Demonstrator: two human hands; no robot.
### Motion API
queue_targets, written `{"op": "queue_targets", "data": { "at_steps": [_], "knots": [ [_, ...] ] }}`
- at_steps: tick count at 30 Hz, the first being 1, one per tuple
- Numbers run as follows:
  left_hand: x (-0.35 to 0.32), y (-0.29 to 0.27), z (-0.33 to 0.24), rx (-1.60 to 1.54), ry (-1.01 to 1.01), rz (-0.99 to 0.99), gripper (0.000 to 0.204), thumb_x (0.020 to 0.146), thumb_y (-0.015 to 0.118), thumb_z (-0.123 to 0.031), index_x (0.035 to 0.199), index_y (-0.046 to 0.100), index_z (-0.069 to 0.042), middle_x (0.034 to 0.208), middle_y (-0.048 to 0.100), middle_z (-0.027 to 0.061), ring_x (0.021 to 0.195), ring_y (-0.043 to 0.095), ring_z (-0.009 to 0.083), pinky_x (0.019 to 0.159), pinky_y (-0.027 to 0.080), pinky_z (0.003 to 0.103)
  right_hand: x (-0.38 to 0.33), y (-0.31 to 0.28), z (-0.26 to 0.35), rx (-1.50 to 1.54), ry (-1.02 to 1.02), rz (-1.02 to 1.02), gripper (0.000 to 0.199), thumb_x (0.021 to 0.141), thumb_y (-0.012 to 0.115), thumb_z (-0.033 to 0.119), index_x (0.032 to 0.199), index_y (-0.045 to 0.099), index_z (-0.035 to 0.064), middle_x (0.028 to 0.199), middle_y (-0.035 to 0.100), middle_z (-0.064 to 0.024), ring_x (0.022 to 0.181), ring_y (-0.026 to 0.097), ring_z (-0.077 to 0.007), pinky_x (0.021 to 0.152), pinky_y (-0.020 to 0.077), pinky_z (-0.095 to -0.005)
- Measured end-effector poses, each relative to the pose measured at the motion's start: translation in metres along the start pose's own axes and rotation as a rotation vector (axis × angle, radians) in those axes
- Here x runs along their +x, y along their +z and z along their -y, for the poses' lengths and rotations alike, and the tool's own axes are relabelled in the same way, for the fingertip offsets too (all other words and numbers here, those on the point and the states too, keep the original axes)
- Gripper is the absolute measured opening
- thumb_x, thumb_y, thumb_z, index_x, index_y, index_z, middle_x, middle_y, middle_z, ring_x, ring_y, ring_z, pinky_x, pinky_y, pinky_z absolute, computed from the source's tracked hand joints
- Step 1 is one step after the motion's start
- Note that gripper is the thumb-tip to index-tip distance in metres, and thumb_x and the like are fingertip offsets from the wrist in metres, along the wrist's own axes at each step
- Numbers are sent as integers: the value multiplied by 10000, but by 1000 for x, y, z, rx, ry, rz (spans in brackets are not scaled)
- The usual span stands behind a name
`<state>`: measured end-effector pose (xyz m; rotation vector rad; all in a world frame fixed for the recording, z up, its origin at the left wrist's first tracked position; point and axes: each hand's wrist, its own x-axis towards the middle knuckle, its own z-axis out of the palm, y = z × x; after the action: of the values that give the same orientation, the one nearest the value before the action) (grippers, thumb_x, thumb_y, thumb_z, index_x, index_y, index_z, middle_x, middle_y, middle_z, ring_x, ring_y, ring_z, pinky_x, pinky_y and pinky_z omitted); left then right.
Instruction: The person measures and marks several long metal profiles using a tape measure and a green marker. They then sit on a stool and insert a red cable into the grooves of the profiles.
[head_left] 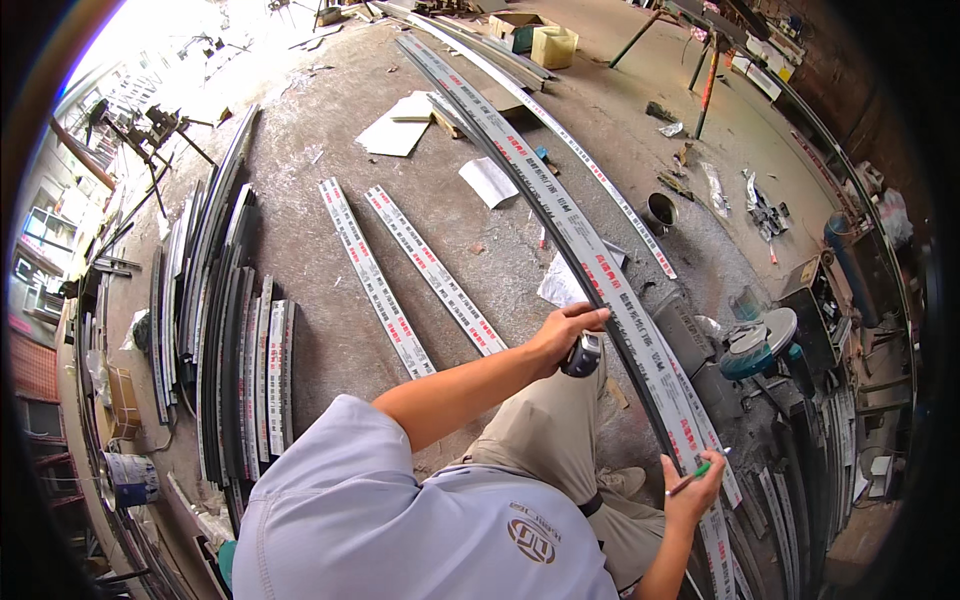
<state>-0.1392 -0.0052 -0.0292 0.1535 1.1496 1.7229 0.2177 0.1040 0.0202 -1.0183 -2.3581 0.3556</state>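
Observation:
A long metal profile (590, 245), wrapped in film with red and black print, runs from the far middle to the near right. My left hand (566, 338) is closed around a dark tape measure (582, 356), its fingertips at the profile's left edge. Whether any blade is drawn out I cannot tell. Lower right, my right hand (692, 492) lies against the profile, pinching a green pen (690, 479) above its face. The thumb side rests at the profile's left edge.
Two shorter profiles (375, 280) lie on the floor left of my left arm. Stacked profiles (240, 370) stand further left. A cutting machine with a round disc (765, 340) is at right, near a dark metal cup (660, 212). Paper sheets (488, 182) and scraps litter the floor.

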Motion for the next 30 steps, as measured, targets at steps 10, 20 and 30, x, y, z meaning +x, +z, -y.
{"op": "queue_targets", "data": {
  "at_steps": [10, 20, 30],
  "knots": [
    [53, -15, 29, -114, -101, -91, 253, 927, 762, -347, 980, 707, -105, 845, 683, -19, 664, 634, 99, 601, 491, 275, -12, -24, -16, -172, -64, 74, 769, 724, 953, 263, 1295, 493, 31, 1146, 584, -170, 1110, 579, -441, 930, 469, -536],
    [114, -43, 12, -253, -60, -166, 360, 885, 775, -381, 1046, 637, -91, 791, 622, 20, 588, 641, 165, 555, 572, 342, -16, -68, -55, -326, 91, 51, 729, 728, 952, 384, 1189, 499, 44, 1110, 579, -210, 1092, 567, -466, 915, 456, -551],
    [137, -49, 3, -199, -87, -227, 360, 885, 781, -408, 1008, 635, -103, 771, 615, 3, 589, 642, 152, 566, 559, 319, 10, -48, -60, -319, 68, 40, 706, 696, 960, 326, 1154, 498, 53, 1077, 575, -218, 1065, 566, -481, 897, 453, -533]
  ]
}}
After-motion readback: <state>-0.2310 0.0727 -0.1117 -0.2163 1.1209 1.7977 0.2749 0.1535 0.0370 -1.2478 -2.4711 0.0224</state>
